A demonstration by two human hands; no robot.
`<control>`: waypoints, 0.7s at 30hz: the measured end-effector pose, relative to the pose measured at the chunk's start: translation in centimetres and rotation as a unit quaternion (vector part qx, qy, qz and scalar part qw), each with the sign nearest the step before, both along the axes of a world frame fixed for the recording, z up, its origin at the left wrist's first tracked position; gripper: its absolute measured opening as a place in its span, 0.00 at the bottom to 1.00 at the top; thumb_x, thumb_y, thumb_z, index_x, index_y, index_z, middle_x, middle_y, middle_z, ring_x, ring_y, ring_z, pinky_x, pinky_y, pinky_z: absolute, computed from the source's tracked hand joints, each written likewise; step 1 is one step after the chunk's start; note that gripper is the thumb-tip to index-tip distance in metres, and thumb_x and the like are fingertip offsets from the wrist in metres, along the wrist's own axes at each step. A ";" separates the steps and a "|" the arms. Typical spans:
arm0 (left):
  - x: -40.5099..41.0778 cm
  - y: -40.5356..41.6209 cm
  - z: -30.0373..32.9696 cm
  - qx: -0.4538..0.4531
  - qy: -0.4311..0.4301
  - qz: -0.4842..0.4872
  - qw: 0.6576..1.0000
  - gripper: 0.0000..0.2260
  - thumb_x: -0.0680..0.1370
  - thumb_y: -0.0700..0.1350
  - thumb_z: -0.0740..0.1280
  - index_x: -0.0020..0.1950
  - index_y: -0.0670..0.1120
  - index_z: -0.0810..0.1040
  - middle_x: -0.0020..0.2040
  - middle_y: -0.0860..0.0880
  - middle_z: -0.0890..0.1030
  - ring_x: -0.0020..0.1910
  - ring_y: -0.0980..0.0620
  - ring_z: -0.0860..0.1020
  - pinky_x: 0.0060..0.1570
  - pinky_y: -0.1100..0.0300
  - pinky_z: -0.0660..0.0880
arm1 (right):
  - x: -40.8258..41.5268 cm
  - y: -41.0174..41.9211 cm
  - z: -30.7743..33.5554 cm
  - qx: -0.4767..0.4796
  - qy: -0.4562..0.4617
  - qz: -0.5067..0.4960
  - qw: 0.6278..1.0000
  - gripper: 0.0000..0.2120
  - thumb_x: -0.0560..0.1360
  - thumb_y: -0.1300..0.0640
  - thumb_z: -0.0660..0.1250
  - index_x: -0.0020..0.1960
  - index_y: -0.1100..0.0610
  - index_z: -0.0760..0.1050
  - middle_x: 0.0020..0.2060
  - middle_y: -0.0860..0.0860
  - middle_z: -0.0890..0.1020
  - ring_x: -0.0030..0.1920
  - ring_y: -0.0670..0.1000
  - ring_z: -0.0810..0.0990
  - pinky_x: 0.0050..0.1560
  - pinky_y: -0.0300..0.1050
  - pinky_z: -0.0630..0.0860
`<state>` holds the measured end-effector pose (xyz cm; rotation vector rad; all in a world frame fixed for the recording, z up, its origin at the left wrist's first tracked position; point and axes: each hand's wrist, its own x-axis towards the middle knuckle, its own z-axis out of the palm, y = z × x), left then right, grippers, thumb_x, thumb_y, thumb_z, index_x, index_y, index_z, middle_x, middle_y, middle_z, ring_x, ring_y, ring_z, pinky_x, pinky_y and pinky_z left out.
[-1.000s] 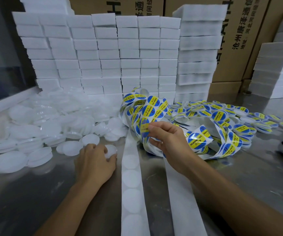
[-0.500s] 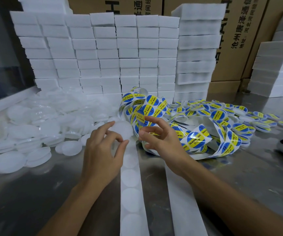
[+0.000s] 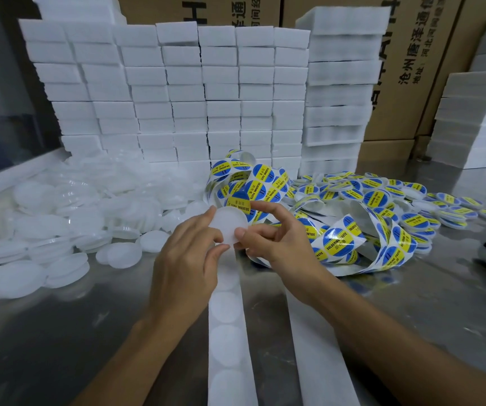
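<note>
Here, the left hand (image 3: 189,259) pinches a frosted, round plastic lid (image 3: 226,228) above the table, just before the tangled sticker strip (image 3: 338,238). The right hand (image 3: 277,241) curls, thumb on the lid's rim, forefinger pressing a glossy blue-and-yellow sticker (image 3: 239,202) to its far edge. Smooth white backing paper (image 3: 227,332) crosses the brushed steel table (image 3: 60,332). Foam blocks (image 3: 183,92) stand stacked before cardboard boxes (image 3: 417,68).

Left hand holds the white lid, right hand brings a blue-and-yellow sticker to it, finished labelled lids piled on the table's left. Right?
One slip: the head view shows the labelled lids piled on the right of the table; the left pile is plain lids. The left hand does hold the white lid, the right hand the sticker.
</note>
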<state>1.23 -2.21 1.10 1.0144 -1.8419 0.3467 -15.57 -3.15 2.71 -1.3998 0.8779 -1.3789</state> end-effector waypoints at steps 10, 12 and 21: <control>-0.1 -1.0 -0.6 0.306 0.516 -0.108 0.793 0.04 0.76 0.37 0.70 0.43 0.44 0.80 0.37 0.49 0.86 0.37 0.53 0.84 0.40 0.62 0.80 | -0.9 -0.2 1.2 0.037 -0.049 -0.117 0.991 0.03 0.74 0.56 0.73 0.47 0.49 0.83 0.43 0.43 0.83 0.41 0.42 0.80 0.45 0.43 0.77; 0.0 -0.9 -0.3 0.346 0.578 -0.158 0.722 0.02 0.75 0.35 0.70 0.46 0.41 0.80 0.39 0.44 0.86 0.40 0.48 0.85 0.40 0.59 0.82 | -1.0 -0.4 1.3 0.080 -0.079 -0.094 0.989 0.02 0.75 0.56 0.72 0.44 0.50 0.84 0.42 0.42 0.84 0.46 0.42 0.80 0.50 0.45 0.76; -0.4 -0.4 0.7 0.391 0.630 -0.245 0.624 0.15 0.66 0.35 0.72 0.52 0.37 0.78 0.45 0.39 0.85 0.45 0.45 0.85 0.40 0.58 0.82 | -0.5 -0.1 1.2 0.190 -0.110 0.030 0.975 0.11 0.76 0.48 0.68 0.42 0.52 0.85 0.47 0.44 0.86 0.56 0.43 0.80 0.50 0.41 0.76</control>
